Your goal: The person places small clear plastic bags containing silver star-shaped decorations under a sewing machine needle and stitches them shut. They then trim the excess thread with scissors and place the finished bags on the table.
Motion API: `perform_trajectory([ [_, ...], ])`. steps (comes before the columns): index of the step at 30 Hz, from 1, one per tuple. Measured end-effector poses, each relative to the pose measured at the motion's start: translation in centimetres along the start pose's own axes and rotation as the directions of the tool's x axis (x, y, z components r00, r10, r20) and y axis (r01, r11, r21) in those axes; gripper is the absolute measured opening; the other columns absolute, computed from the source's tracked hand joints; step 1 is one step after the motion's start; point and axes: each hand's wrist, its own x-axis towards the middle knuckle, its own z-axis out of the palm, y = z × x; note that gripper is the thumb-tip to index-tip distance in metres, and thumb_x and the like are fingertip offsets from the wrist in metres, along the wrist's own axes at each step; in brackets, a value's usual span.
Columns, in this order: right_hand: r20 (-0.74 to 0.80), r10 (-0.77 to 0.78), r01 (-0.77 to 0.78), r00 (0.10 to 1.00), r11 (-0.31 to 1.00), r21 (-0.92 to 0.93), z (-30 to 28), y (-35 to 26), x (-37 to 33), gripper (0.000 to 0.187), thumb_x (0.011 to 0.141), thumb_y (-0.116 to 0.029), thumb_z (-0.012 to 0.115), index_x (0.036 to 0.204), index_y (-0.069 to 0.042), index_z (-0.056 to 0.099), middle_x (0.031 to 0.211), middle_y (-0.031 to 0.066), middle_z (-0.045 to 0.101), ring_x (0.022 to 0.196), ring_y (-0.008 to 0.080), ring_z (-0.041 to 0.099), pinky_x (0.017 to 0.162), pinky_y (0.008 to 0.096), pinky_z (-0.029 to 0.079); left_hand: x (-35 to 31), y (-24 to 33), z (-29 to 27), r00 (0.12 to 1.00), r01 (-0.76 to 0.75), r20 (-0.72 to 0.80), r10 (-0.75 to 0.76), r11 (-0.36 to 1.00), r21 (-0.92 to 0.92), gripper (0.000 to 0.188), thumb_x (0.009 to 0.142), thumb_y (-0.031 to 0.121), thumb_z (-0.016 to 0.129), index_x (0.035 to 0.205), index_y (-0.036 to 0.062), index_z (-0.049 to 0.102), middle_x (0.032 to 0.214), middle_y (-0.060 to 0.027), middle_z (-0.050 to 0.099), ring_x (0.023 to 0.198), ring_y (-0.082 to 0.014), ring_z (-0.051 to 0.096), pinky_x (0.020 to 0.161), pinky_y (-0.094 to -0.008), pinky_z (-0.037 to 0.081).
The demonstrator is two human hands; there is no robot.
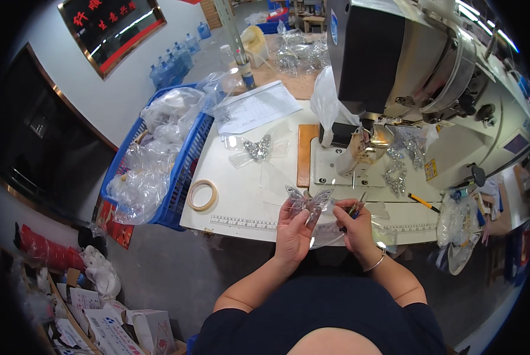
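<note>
My left hand (294,234) pinches a silvery butterfly-shaped appliqué (313,201) between thumb and fingers, just over the table's front edge. Close to the butterfly's right wing, my right hand (358,229) is closed around what looks like a small pair of thread snips (359,203), tips pointing up and away. Whether its thumb and fingertip also pinch the clear film by the wing, I cannot tell. Another silver butterfly (258,147) on clear film lies farther back on the white table (241,183). Several more glittering silver pieces (395,177) rest right of the sewing machine's needle area.
The large sewing machine (365,53) stands at the back right. At left are a tape roll (202,195) and a blue basket (182,171) full of plastic bags. Papers (259,108) lie behind. A yellow-orange pen (423,203) sits at right, and cardboard boxes (152,328) stand lower left.
</note>
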Motion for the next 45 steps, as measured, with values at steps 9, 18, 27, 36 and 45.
perform_trajectory([
  [9,0.038,0.013,-0.017,0.999,0.994,0.104,0.7,-0.5,1.2,0.025,0.078,-0.006,0.069,0.101,-0.002,0.06,0.079,-0.0029,0.053,0.06,0.0042,0.044,0.054,0.0181,0.034,-0.1,0.4,0.6,1.0,0.006,-0.017,-0.006,1.0,0.013,0.04,0.086,-0.006,0.051,0.12,0.0134,0.043,0.115,-0.0056,0.054,0.107,-0.019,0.055,0.095,-0.0381,0.046],
  [18,0.238,0.093,-0.125,0.967,0.984,0.124,0.5,-2.0,1.7,0.025,0.08,-0.011,0.068,0.103,-0.003,0.063,0.075,-0.0012,0.061,0.063,0.005,0.049,0.056,0.0182,0.036,-0.1,0.4,0.2,0.998,-0.057,-0.019,0.061,0.988,0.145,0.041,0.085,-0.005,0.051,0.121,0.0123,0.04,0.113,-0.0087,0.055,0.103,-0.0195,0.056,0.09,-0.0378,0.049],
  [27,0.39,0.071,-0.005,0.918,0.986,-0.168,-0.2,-3.6,2.2,0.031,0.081,-0.005,0.063,0.112,-0.002,0.062,0.08,0.0001,0.063,0.071,0.0074,0.057,0.068,0.0221,0.048,-0.5,0.6,0.2,0.997,0.073,-0.041,-0.068,0.99,0.123,0.032,0.089,0.004,0.054,0.117,0.0121,0.043,0.105,-0.0067,0.057,0.098,-0.0189,0.058,0.084,-0.0376,0.052],
  [36,0.584,0.234,-0.061,0.777,0.952,-0.3,-0.8,-5.6,2.6,0.029,0.081,-0.004,0.061,0.109,0.001,0.06,0.087,0.0058,0.064,0.071,0.0108,0.059,0.066,0.0218,0.046,-0.1,1.1,0.2,0.968,0.25,-0.057,-0.244,0.952,0.174,0.038,0.088,0.003,0.053,0.124,0.0087,0.04,0.107,-0.0084,0.056,0.092,-0.0173,0.059,0.08,-0.0297,0.053],
  [45,0.559,-0.059,0.352,0.827,0.83,-0.433,0.2,-4.6,3.6,0.018,0.074,-0.014,0.074,0.085,-0.005,0.063,0.075,-0.0028,0.061,0.069,0.0045,0.052,0.062,0.0203,0.042,0.4,1.6,-1.0,0.748,0.661,0.141,-0.649,0.71,-0.241,0.033,0.092,0.015,0.046,0.12,-0.0037,0.044,0.106,-0.0157,0.056,0.091,-0.0274,0.061,0.072,-0.0274,0.057],
])
